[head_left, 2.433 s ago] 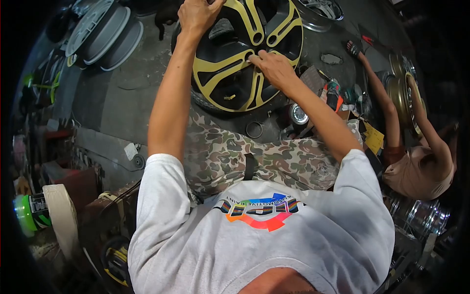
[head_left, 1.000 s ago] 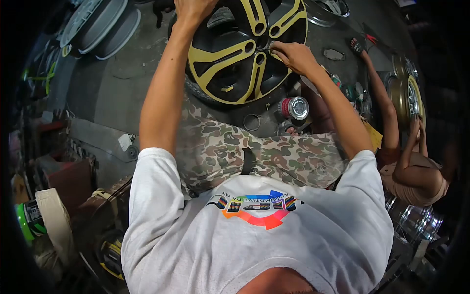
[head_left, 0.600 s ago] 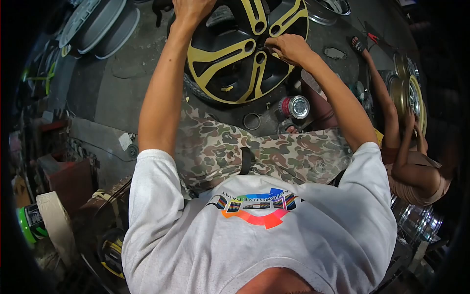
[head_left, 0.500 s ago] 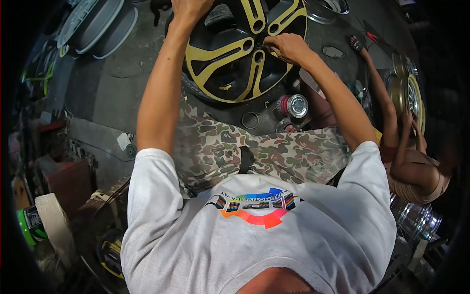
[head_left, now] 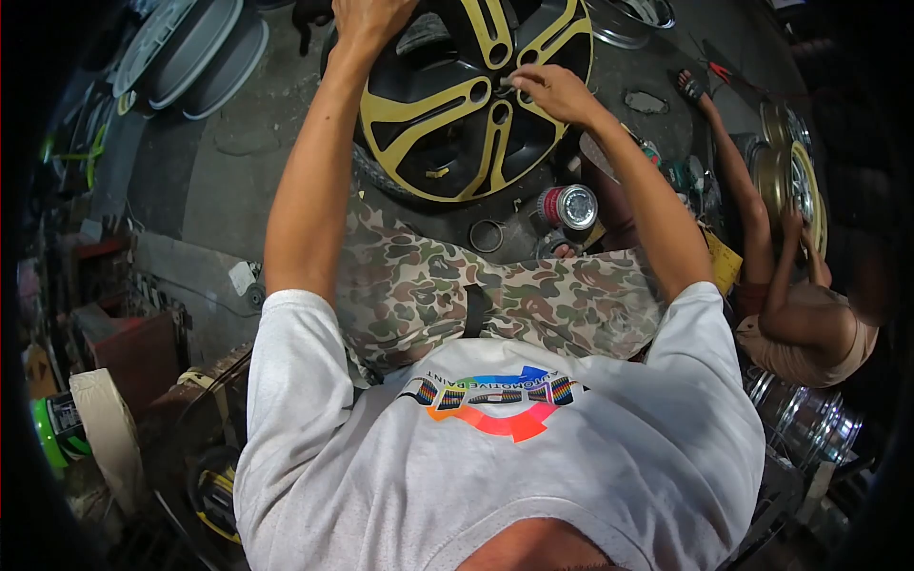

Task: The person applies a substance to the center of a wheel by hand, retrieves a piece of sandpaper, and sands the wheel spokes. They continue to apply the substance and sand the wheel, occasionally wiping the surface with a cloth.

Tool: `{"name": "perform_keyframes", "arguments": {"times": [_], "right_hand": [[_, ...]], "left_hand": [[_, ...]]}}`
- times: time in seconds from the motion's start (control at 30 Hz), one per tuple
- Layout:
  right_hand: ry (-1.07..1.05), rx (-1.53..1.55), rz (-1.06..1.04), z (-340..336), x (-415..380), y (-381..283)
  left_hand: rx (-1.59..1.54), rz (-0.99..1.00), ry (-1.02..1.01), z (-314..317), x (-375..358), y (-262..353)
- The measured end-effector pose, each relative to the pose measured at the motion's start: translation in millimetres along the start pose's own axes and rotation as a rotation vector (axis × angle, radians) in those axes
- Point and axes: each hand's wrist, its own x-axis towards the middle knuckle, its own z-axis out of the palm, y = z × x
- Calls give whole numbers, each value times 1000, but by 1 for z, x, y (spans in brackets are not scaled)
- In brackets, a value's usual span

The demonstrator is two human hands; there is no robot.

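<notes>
A black wheel rim with yellow-gold spoke faces (head_left: 419,119) lies in front of my knees. Over its hub, my right hand (head_left: 554,92) pinches a small dark piece (head_left: 505,84) between thumb and fingertips. At the top edge of the view, my left hand (head_left: 373,17) is by the rim's upper left side, its fingers cut off by the frame. A small yellow scrap (head_left: 436,173) rests on the lower part of the wheel.
Near my knees stand a metal can with a red label (head_left: 568,206) and a ring (head_left: 486,235). Grey rims (head_left: 195,57) lie upper left. At right, another person (head_left: 809,324) sits holding a gold rim (head_left: 804,181).
My right hand has shifted slightly up and left over the hub, and the small piece in its fingers shows more clearly. My left hand has stayed in place.
</notes>
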Motion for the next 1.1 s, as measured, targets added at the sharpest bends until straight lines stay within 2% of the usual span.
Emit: {"name": "perform_keyframes", "arguments": {"times": [0.03, 0.17, 0.37, 0.43, 0.53, 0.6, 0.67, 0.73, 0.9, 0.93, 1.1], "right_hand": [[-28, -176, 8, -2, -7, -5], [-25, -333, -12, 3, -16, -12], [-12, -273, -4, 2, -11, -4], [-48, -226, 37, 6, -9, 0], [-36, -328, -83, 6, -8, 6], [36, -554, -273, 5, -10, 4], [15, -581, -286, 5, -8, -2], [-7, -610, -301, 8, -11, -6], [251, -300, -195, 32, -26, -4], [275, -164, -137, 38, -25, 2], [307, 50, -50, 37, -32, 13]], "left_hand": [[-13, -8, -7, 1, 0, 1], [-10, 10, 6, 1, 1, -5], [-29, -47, -29, -1, 2, 0], [-14, 30, 21, 0, 0, -1], [-8, -22, -24, 1, 1, -1], [-7, 9, -3, 2, 2, -2], [-6, 38, 18, 3, 2, -3], [-25, -26, -31, -1, 1, 0], [-34, -30, -4, 2, 0, -4], [-29, -21, 0, 3, 1, -4], [-72, -19, 14, 2, -1, -5]]}}
